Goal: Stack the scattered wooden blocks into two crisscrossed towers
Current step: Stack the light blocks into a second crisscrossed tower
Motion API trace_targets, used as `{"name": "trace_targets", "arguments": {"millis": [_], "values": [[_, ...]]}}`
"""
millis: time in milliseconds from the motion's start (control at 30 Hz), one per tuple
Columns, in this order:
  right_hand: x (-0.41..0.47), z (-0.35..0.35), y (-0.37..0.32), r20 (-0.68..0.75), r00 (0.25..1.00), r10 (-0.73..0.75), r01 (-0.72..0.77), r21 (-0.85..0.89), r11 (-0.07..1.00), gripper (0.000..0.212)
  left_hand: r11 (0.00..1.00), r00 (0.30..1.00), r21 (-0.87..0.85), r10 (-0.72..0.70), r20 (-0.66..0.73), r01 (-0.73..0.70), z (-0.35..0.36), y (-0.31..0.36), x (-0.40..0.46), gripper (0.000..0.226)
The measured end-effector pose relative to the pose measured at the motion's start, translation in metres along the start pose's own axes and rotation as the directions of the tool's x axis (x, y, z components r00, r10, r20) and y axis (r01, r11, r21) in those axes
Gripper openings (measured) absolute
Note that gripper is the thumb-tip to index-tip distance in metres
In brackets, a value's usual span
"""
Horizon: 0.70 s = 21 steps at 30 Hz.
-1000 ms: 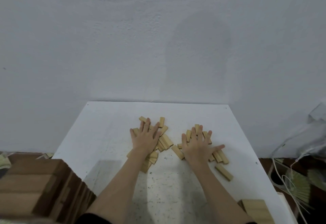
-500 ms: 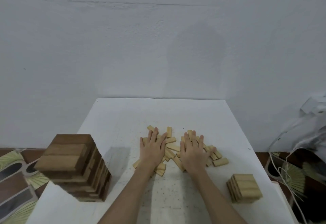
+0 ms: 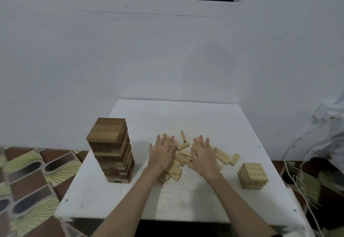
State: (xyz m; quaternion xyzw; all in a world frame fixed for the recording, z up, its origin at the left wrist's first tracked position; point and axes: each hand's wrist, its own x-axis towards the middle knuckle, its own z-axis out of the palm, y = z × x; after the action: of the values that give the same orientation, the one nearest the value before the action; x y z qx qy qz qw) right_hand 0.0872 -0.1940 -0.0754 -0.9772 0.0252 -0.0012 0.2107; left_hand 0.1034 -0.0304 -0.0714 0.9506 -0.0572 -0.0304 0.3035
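Blocks lie mid-table, swept closer together than a second ago by our flat, open left hand and right hand, gripping nothing; we judge stacking can resume.

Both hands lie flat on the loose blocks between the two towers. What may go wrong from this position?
1. The tall dark tower stands close to the left hand; a wide sweep of that arm might knock it over.
2. The loose blocks overlap in a heap, so pressing or raking them may scatter some toward the table edge.
3. The short light tower sits near the right edge; a block pushed outward could shift it.
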Motion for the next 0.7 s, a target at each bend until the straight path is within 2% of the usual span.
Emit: {"name": "trace_targets", "arguments": {"millis": [100,200,300,433,567,633,700], "values": [[-0.019,0.004,-0.013,-0.074,0.983,-0.167,0.176,0.129,0.976,0.044,0.976,0.996,-0.211,0.038,-0.075,-0.053,-0.008,-0.004,-0.021,0.035],[-0.041,0.014,-0.023,-0.076,0.963,-0.26,0.27,0.235,0.934,0.042,0.965,0.997,-0.257,0.04,-0.059,-0.054,-0.01,-0.011,-0.04,0.044],[-0.057,0.026,-0.026,-0.075,0.947,-0.311,0.319,0.171,0.932,0.038,0.974,0.995,-0.216,0.047,-0.082,-0.064,-0.01,-0.021,-0.056,0.049],[-0.065,0.032,-0.024,-0.083,0.955,-0.285,0.296,0.179,0.938,0.024,0.988,0.981,-0.03,0.147,-0.126,-0.152,-0.007,-0.033,-0.067,0.047],[-0.07,0.025,-0.022,-0.068,0.975,-0.209,0.22,0.252,0.943,0.032,0.969,0.985,0.178,0.174,-0.01,-0.169,-0.007,-0.04,-0.071,0.044],[-0.074,0.022,-0.017,-0.071,0.989,-0.13,0.145,0.31,0.94,0.035,0.953,0.979,0.227,0.202,0.008,-0.199,-0.006,-0.042,-0.073,0.043],[-0.077,0.02,-0.011,-0.072,0.996,-0.057,0.078,0.34,0.937,0.036,0.951,0.97,0.197,0.241,0.016,-0.24,-0.004,-0.043,-0.075,0.041]]}}
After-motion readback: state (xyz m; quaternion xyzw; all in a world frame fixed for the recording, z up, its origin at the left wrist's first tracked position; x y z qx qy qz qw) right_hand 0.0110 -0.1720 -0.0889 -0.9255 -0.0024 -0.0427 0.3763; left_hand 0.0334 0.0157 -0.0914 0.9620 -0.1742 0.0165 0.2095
